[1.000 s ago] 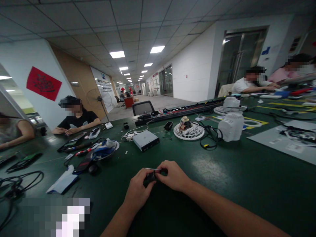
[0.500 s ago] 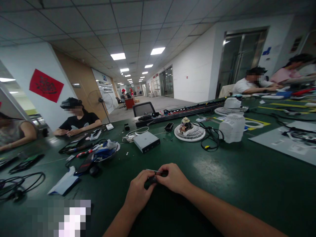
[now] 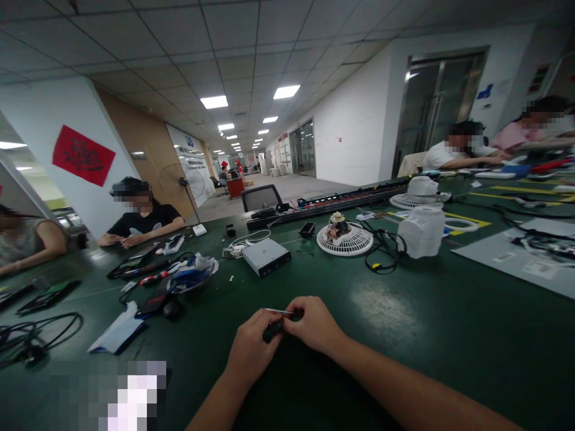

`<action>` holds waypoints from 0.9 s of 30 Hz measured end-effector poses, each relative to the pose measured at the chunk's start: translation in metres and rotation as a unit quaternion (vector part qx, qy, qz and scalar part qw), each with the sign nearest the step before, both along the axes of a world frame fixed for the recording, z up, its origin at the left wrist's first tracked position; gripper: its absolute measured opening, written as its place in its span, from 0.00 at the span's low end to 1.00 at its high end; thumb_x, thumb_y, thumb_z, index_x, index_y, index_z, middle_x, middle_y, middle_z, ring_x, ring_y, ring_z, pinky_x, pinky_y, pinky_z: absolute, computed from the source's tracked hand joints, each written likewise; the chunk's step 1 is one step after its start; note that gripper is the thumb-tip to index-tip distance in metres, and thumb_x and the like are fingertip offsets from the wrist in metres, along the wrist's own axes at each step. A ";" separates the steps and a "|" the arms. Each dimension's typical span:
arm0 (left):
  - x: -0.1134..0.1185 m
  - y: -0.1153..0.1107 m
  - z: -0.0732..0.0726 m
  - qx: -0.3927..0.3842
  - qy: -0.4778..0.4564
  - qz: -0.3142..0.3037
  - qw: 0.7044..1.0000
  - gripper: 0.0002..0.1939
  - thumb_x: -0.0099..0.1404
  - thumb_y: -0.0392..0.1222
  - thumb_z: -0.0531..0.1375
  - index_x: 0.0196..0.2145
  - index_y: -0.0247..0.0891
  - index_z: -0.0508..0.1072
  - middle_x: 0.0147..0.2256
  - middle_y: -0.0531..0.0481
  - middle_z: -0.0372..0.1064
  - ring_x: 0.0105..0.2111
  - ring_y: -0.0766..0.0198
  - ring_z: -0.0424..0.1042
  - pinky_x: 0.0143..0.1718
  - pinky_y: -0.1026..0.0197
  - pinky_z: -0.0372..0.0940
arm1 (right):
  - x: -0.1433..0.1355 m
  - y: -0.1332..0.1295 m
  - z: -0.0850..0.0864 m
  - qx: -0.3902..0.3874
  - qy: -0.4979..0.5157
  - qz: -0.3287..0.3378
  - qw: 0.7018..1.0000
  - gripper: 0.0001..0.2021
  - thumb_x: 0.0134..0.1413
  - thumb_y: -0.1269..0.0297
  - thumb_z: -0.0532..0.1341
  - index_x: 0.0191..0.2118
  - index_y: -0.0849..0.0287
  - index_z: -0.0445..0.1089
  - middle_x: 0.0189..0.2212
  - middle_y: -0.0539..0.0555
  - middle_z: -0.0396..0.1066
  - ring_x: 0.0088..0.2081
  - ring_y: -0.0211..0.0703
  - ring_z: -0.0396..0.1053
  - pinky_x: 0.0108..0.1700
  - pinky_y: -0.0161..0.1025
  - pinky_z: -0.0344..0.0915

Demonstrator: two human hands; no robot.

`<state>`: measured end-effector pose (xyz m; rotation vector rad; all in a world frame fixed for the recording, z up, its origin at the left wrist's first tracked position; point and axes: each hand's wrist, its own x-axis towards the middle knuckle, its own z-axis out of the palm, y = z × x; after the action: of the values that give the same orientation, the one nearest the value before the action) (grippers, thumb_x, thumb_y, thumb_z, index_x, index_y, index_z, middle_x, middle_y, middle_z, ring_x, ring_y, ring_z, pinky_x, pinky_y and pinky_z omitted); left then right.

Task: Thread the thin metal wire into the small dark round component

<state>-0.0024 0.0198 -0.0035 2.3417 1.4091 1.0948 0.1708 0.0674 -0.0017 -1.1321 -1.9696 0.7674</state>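
Close together above the near middle of the green table are my two hands. My left hand (image 3: 249, 347) has its fingers closed round a small dark cylindrical part (image 3: 272, 330). Beside it, my right hand (image 3: 317, 326) is closed in a pinch on a thin metal rod-like tool (image 3: 279, 310), whose shaft points left across my left fingertips. The fingers hide the rod's other end and most of the dark part, so its kind does not show. A grey optical disc drive (image 3: 266, 257) lies on the table beyond my hands.
Ahead to the right stand a white round fan grille (image 3: 345, 239) with a motor on it and a white housing (image 3: 421, 232) with a black cable. At left lie a blue cloth bundle (image 3: 193, 274), tools and cables (image 3: 33, 341). Co-workers sit across the table.
My hands stay almost in place. A little more of the dark part shows between them, and the thin rod has shifted slightly to the left.
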 end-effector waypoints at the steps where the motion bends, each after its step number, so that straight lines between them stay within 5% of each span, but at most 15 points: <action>1: 0.000 0.000 0.000 -0.005 -0.004 0.002 1.000 0.14 0.58 0.30 0.63 0.42 0.43 0.74 0.42 0.49 0.75 0.43 0.58 0.74 0.46 0.55 0.70 | 0.002 0.002 0.000 0.006 -0.001 0.007 1.000 0.05 0.43 0.67 0.62 0.26 0.59 0.76 0.24 0.51 0.74 0.28 0.40 0.69 0.30 0.34 0.59; 11: 0.002 0.001 -0.004 -0.032 -0.057 0.029 0.997 0.14 0.57 0.34 0.65 0.42 0.42 0.73 0.42 0.49 0.75 0.42 0.58 0.75 0.44 0.55 0.70 | 0.006 0.014 -0.008 -0.057 0.088 0.055 0.993 0.08 0.48 0.64 0.61 0.30 0.63 0.75 0.23 0.50 0.71 0.25 0.36 0.64 0.27 0.32 0.59; 27: -0.001 0.000 -0.003 0.004 -0.036 -0.029 0.999 0.08 0.59 0.31 0.62 0.37 0.40 0.73 0.42 0.46 0.74 0.44 0.57 0.74 0.46 0.54 0.71 | 0.006 0.021 -0.021 -0.165 0.113 0.104 0.974 0.10 0.41 0.64 0.69 0.31 0.62 0.73 0.24 0.48 0.70 0.26 0.36 0.65 0.28 0.32 0.59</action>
<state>-0.0032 0.0198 -0.0063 2.3094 1.3058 1.1566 0.1772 0.0880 -0.0222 -0.9787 -1.8277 1.3152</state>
